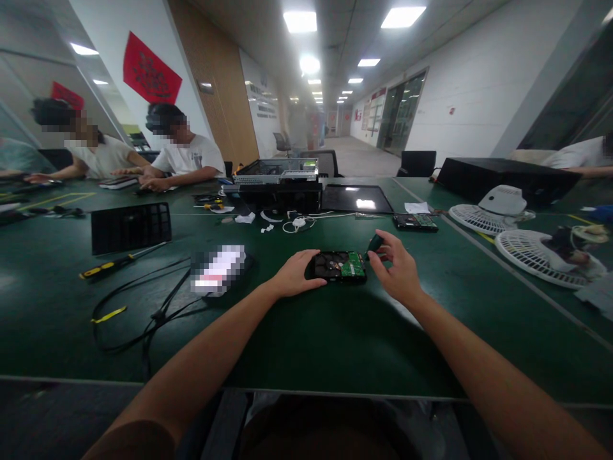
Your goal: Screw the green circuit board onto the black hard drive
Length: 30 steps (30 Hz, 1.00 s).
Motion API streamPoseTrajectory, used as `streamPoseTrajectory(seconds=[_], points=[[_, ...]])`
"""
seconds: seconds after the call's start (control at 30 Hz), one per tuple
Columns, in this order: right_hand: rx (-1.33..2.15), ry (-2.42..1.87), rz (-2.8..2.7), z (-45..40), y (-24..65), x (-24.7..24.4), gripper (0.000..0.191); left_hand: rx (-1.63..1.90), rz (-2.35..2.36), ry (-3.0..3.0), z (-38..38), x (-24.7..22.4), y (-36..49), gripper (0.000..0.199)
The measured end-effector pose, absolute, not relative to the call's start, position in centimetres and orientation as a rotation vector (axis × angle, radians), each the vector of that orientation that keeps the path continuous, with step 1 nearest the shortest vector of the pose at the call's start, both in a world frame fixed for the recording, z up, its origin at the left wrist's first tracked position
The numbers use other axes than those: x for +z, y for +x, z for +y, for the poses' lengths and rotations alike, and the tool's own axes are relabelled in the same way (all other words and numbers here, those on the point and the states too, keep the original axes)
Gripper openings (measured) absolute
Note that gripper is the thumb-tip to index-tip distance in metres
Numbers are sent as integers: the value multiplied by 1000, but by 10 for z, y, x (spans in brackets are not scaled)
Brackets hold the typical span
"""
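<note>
A hard drive lies on the green table in front of me, its green circuit board facing up at the right end. My left hand grips the drive's left end between thumb and fingers. In my right hand is a small screwdriver with a dark green handle, pinched between thumb and fingers and tilted. Its tip is near the right end of the circuit board; whether it touches cannot be made out.
A second hard drive lies farther back. Left are a yellow-black screwdriver, a dark screen and black cables. An open computer case stands behind, white fan parts at right. Two people sit across at left.
</note>
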State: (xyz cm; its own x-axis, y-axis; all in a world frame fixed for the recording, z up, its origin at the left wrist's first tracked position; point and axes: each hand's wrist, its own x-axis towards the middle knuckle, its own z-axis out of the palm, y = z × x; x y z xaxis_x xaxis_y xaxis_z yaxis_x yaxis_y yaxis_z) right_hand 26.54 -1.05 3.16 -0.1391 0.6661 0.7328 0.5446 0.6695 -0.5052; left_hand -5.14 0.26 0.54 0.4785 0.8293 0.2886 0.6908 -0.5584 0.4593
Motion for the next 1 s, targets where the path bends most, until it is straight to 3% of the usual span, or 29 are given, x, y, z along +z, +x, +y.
streamPoseTrajectory(seconds=[0.63, 1.0], points=[[183, -988, -1755, -14, 263, 36, 67, 743, 1255, 2471, 3, 4, -52, 90], [154, -1000, -1769, -15, 263, 36, 60, 718, 1275, 2437, 4, 4, -53, 91]])
